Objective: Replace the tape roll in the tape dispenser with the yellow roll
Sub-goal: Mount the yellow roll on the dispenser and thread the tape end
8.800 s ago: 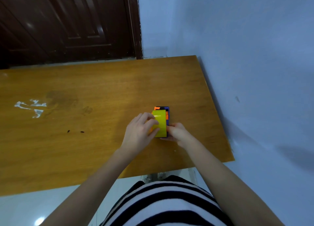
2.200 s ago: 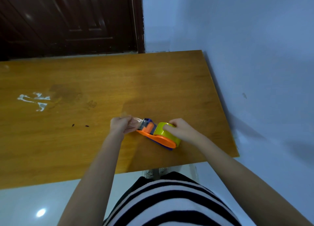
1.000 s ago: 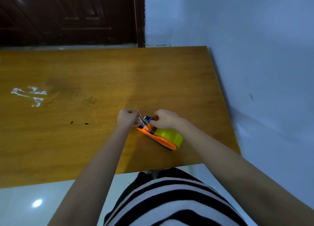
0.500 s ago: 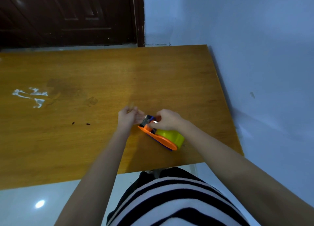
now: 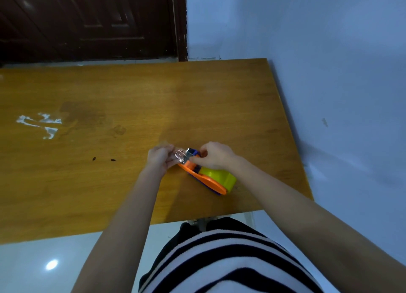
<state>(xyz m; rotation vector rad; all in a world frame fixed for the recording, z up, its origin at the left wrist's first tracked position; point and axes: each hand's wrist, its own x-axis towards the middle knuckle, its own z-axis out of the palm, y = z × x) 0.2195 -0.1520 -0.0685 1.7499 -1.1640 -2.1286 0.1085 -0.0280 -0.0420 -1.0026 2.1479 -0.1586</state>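
Pinching clear tape [image 5: 180,156], the left hand [image 5: 159,158] is curled; the tape dispenser [image 5: 204,178] front is gripped by the right hand [image 5: 216,156].

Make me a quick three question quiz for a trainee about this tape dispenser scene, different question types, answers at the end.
1. True or false: the yellow roll sits in the tape dispenser.
2. Which hand pinches the clear tape end? A) left hand B) right hand
3. Fill in: the dispenser rests on the wooden ____.

Key: 1 true; 2 A; 3 table.
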